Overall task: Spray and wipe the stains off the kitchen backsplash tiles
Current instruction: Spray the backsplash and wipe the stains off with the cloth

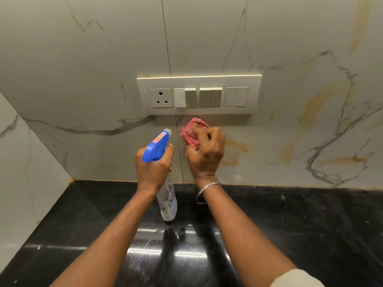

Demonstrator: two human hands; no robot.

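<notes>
My left hand [152, 168] grips a clear spray bottle [167, 201] by the neck, below its blue trigger head [156, 147], nozzle aimed at the wall. My right hand [207, 154] holds a bunched pink cloth [192, 131] against the marble-look backsplash tiles [290, 131], just under the switch plate. Yellow-brown stains [234, 150] mark the tile right beside that hand, and more stains [315, 108] spread further right.
A white switch plate [199, 95] with a socket and several switches sits on the wall above the cloth. A glossy black countertop [310, 224] runs below the tiles. A side wall [24, 172] closes off the corner at left.
</notes>
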